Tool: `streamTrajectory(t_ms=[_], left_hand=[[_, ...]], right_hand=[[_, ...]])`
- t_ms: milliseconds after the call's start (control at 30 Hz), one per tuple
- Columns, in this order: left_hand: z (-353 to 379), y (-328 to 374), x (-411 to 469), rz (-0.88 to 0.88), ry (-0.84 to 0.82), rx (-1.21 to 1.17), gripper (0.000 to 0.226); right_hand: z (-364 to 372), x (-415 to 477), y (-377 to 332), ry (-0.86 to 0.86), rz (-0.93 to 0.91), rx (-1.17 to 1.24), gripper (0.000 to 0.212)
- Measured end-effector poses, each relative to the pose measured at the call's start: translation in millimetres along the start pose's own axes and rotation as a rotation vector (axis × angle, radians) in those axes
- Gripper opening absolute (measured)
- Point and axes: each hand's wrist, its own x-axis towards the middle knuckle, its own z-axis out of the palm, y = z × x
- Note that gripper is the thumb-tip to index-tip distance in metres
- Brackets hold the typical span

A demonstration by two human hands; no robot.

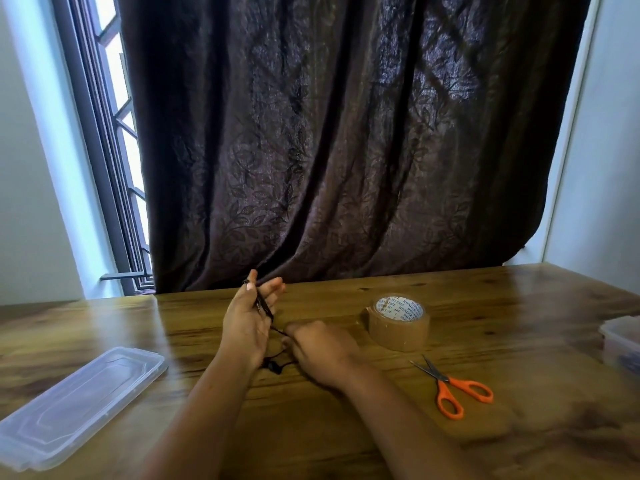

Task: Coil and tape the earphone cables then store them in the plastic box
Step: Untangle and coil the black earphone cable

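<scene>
Winding looks to be the step in hand: the left hand (247, 323) stands upright over the middle of the brown wooden table (346, 427), its fingers nearly straight and pointing to 12 o'clock. The thin black earphone cable (265, 308) runs down its palm, and the thumb seems to pin the cable's upper end there. Just beside it at 4 o'clock, the right hand (322, 351) is curled, knuckles up, pinching the same cable where it leaves the left palm. How much slack sits inside that fist cannot be made out. The small black earbuds (270, 365) lie on the wood between the two wrists, at 6 o'clock from the left hand. From the hands, the roll of brown packing tape (398, 325) stands at 2 o'clock, the orange-handled steel scissors (450, 386) lie at 4 o'clock, and the clear flat plastic lid (79, 403) lies at 8 o'clock. The clear plastic box (621, 341) is cut by the frame edge at 3 o'clock, with something dark inside that is too blurred to name. The cable is probably very light, limp and a little springy, so loose loops would likely slip off straight fingers or open up once let go. The wire is best held between finger and thumb close to the coil under light tension. Pulling at the earbuds or the plug joints would risk straining them. Taping and boxing are not yet done for this cable.
</scene>
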Motion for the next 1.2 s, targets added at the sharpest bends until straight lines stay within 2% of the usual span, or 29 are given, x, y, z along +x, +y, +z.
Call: streamTrajectory(t_ms=[67,167,333,433,533,667,767,833,967,1067,1200], left_hand=[[-3.1,-3.6,3.1,0.027,-0.013,0.202,0.037],[-3.1,-12.5,3.5,0.057,-0.111,0.565,0.045],[2.6,-21.7,-3.6,0.092,-0.284,1.103,0.026],[0.2,-19.6,-3.9,0.071,-0.282,1.235,0.027],[-1.1,-15.0,-4.4,-0.105,-0.327,1.075,0.036],[6.2,-2.6,-10.5,-0.335,-0.362,0.445,0.038],[15.2,7.0,-14.9,-0.372,-0.354,0.105,0.029],[17.6,9.3,-14.8,-0.345,-0.313,-0.04,0.034],[12.5,10.8,-9.9,-0.211,-0.177,-0.126,0.034],[4.0,9.1,-5.6,-0.11,-0.062,-0.073,0.036],[-1.4,6.2,-1.8,0.006,-0.013,-0.024,0.042]], right_hand=[[-4.5,-0.7,-0.3,0.014,-0.034,-0.026,0.028],[-15.0,-2.5,7.8,0.1,-0.037,-0.113,0.027],[-18.9,-4.8,26.9,0.284,0.019,-0.112,0.023],[-14.3,-1.2,30.7,0.339,0.056,-0.185,0.007],[-15.9,-2.8,35.2,0.412,0.142,-0.206,0.023],[-15.2,-3.9,29.1,0.336,0.147,-0.177,0.034],[-14.3,-0.8,17.9,0.321,0.14,-0.101,0.035],[-14.4,0.3,11.2,0.253,0.157,-0.097,0.04],[-11.2,-0.9,-1.6,0.038,0.208,-0.039,0.034],[-7.2,0.0,-9.5,0.001,0.158,0.031,0.026],[-2.9,-0.4,-8.2,-0.044,0.059,0.057,0.011]])
